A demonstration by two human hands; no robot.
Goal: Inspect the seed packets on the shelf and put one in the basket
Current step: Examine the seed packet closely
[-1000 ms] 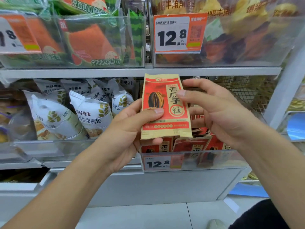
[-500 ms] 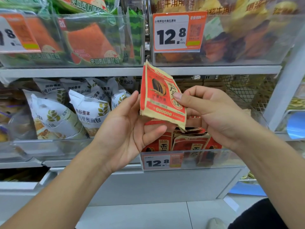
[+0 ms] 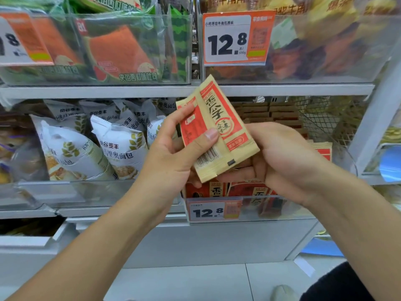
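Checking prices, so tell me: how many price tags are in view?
3: one on the upper right bin, one cut off at the upper left, one on the seed bin below the hands. Others may be hidden.

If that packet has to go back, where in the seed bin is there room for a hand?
Room shows behind the standing packets, before the wire mesh, right of the held packet. The bin's front is crowded with packets against its clear wall. Both the left hand and right hand grip the packet.
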